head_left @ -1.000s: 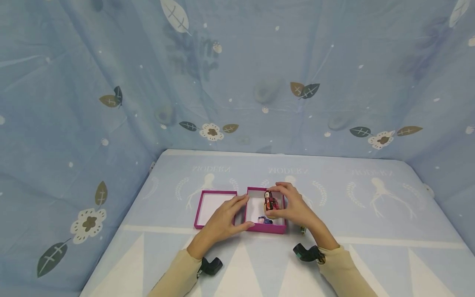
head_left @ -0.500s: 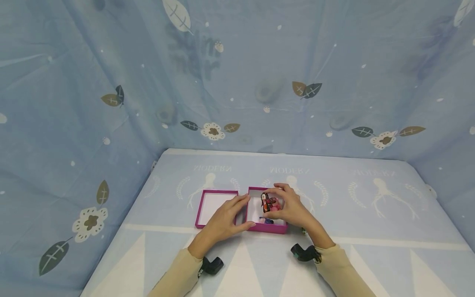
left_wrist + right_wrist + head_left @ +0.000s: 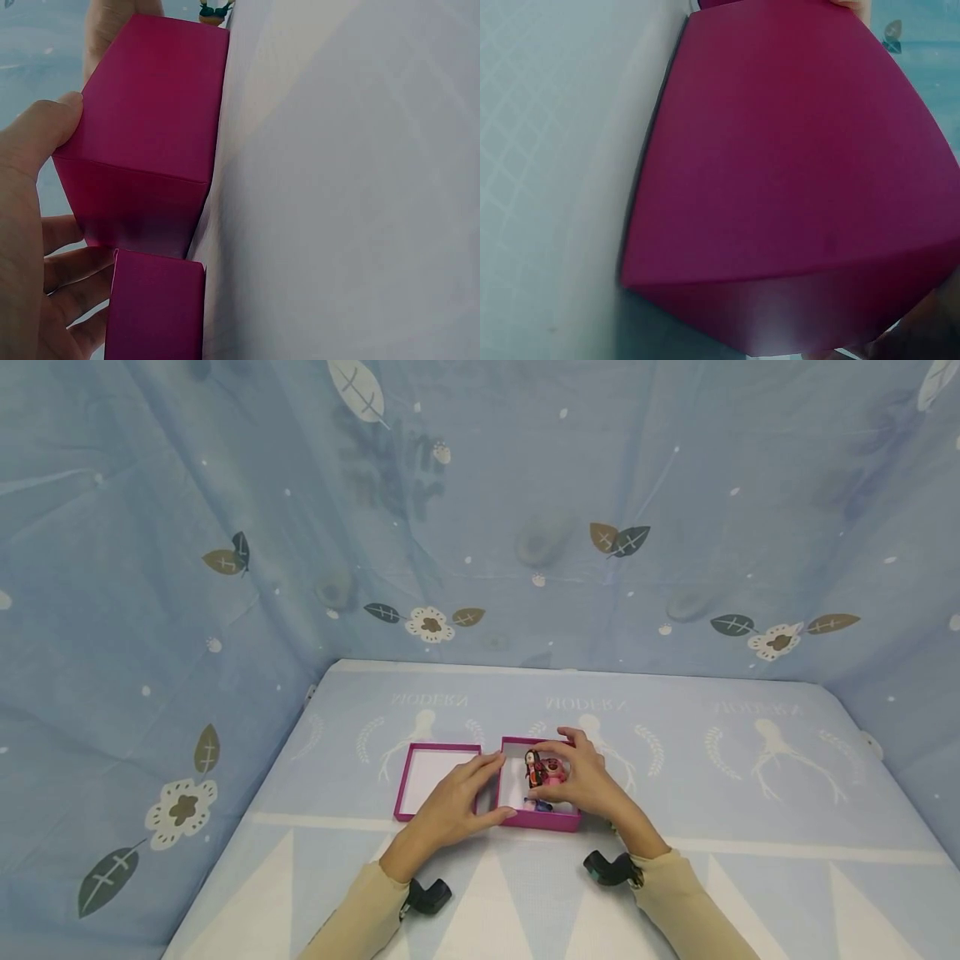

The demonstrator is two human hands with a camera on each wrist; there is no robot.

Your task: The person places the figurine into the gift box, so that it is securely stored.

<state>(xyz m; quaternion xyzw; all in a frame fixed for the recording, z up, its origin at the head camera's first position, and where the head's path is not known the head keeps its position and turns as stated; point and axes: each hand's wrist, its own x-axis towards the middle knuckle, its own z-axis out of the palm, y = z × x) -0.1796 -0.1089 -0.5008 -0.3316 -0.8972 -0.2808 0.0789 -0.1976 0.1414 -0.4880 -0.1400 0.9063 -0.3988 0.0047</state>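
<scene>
An open magenta box with a white inside stands on the table. My right hand reaches over its right side and pinches a dark-haired figurine in red and black between thumb and forefinger, inside the box. A pink figurine lies just right of it, partly covered by the hand. Near the front wall lies a blue and pink figurine. My left hand holds the box's left side, thumb at the front corner and fingers along the left wall. In the right wrist view, the box wall hides the figurines.
The magenta-rimmed lid lies inside up, left of the box and partly under the left hand. A small green figurine stands beyond the box in the left wrist view. A patterned cloth covers the table, with blue curtains behind.
My right hand has shifted the dark-haired figurine slightly left inside the box, and the pink figurine beside it has come into view. The left hand stays on the box.
</scene>
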